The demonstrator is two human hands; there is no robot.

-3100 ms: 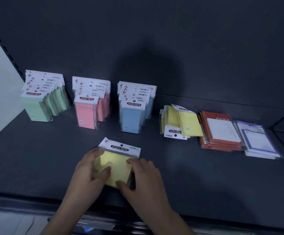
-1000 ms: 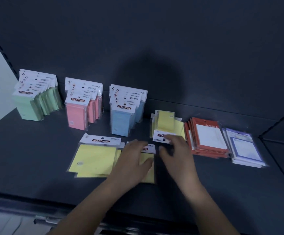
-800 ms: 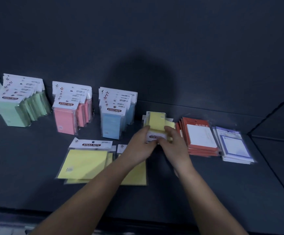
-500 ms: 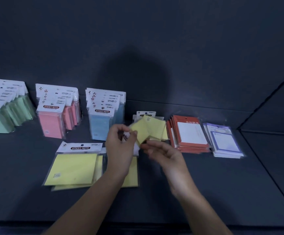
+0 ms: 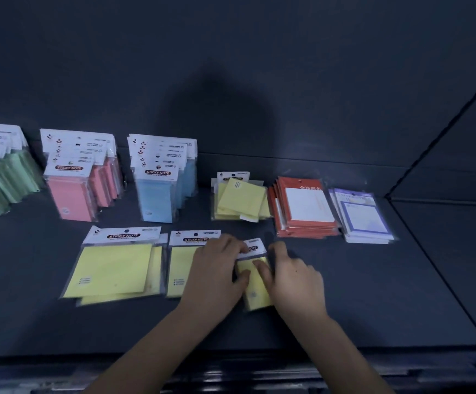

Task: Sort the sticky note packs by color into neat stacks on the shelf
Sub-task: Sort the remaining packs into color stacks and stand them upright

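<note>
— Where was the small yellow pack (image 5: 255, 291)?
— Lower centre, lying on the shelf (image 5: 373, 294), just right of the larger yellow packs (image 5: 111, 268).
— And the hands?
— The left hand (image 5: 217, 271) and right hand (image 5: 293, 277) both gripped it, fingers curled over its edges.

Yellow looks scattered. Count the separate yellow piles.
4: large packs front left, a pile under the left hand, a narrow pack between it and the right hand, a loose heap beside the red packs. Some may be hidden.

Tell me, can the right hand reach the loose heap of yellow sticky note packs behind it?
Probably yes: only bare shelf lies between the right hand and that heap, though it now holds a narrow yellow pack.
</note>
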